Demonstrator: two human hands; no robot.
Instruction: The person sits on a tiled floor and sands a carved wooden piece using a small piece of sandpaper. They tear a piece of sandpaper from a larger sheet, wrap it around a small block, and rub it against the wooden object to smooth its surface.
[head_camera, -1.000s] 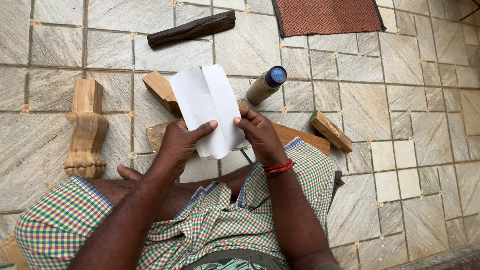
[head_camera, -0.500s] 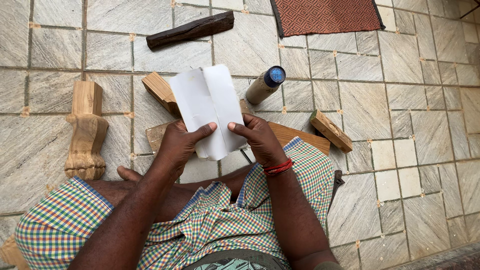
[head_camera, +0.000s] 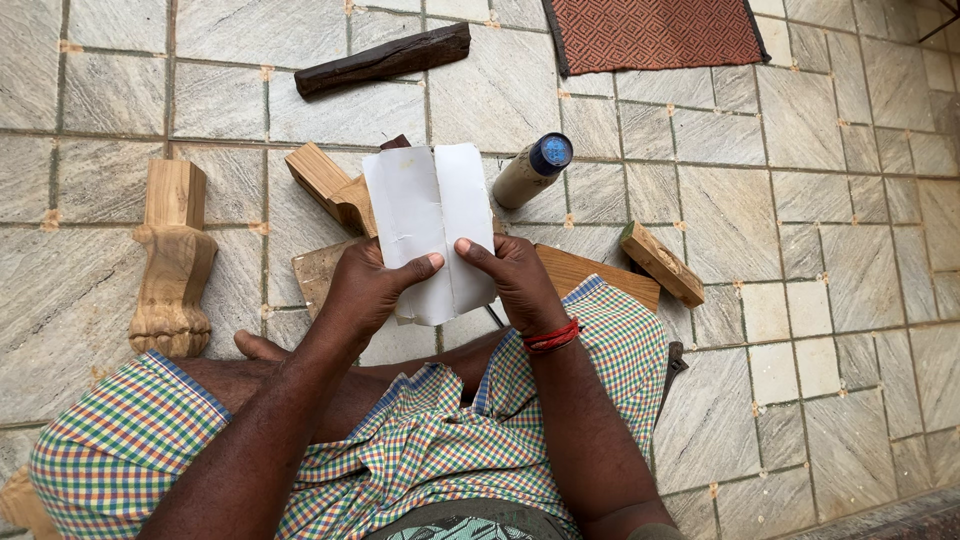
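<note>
Since 0.5 s ago the thumbs have closed inward — left hand and right hand both pinch the creased white sheet; light, floppy — best gripped by its lower edge.

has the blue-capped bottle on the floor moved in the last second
No. The blue-capped bottle lies tilted on the same tile joint as before, just right of the white sheet and below the dark wood piece.
</note>
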